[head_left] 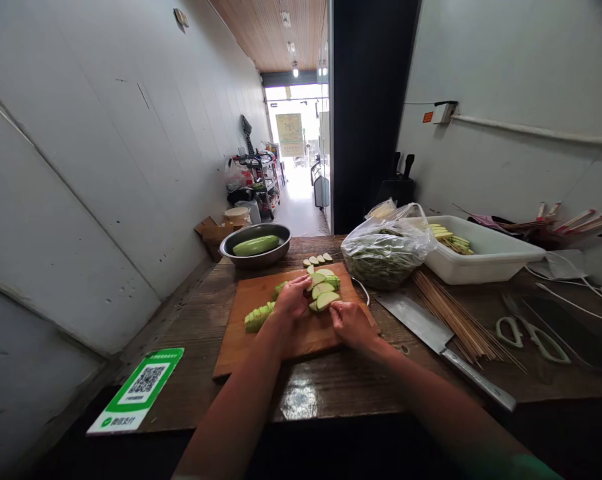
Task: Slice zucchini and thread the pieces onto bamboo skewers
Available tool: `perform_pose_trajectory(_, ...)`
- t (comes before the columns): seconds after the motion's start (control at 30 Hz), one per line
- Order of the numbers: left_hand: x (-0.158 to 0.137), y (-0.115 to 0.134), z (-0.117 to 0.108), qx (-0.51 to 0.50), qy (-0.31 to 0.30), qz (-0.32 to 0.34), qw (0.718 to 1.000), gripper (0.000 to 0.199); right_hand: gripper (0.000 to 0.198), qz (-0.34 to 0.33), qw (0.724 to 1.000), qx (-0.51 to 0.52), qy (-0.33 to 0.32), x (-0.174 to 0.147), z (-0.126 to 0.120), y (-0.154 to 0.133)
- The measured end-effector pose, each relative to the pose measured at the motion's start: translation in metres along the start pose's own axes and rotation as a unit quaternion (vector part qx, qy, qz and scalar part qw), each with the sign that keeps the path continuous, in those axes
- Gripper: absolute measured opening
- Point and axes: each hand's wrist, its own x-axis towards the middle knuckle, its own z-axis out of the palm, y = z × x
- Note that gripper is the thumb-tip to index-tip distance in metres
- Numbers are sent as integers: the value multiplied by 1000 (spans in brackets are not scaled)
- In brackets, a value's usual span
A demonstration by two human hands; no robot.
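My left hand [293, 298] is over the middle of a wooden cutting board [295, 347], its fingers closed on a pale green zucchini slice at their tips. Lower and to the right, my right hand [351, 323] is closed in a pinch, its fingertips against the edge of a half-round zucchini slice [327, 301]. Whatever the pinch holds is hidden. More slices lie loosely between and behind my hands. A row of cut zucchini [259, 317] rests left of my left hand. Beyond the board's far edge, several slices [317, 260] lie in a line.
A metal bowl [255, 263] holds a whole zucchini [255, 245]. To the right are a plastic bag of greens [385, 257], a white tub [485, 263], a cleaver [421, 323], bamboo skewers [455, 320] and scissors [531, 333]. A QR-code sign [141, 390] lies front left.
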Motion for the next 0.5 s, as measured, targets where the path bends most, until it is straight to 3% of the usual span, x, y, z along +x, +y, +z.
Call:
perform_pose_trajectory(0.2, -2, 4, 6, -31, -22, -21, 999, 15, 25, -5, 999, -9, 33, 3, 4, 4)
perform_pose_trajectory(0.3, -2, 6, 5, -24, 0, 51, 998, 10, 25, 0, 997, -23, 80, 6, 1, 8)
perform_pose_trajectory(0.4, -4, 7, -1, 143, 24, 162, 976, 16, 28, 7, 991, -43, 129, 10, -2, 14)
perform_pose_trajectory(0.5, -8, 5, -5, 347, -40, 203, 915, 22, 29, 17, 985, -63, 159, 14, -5, 18)
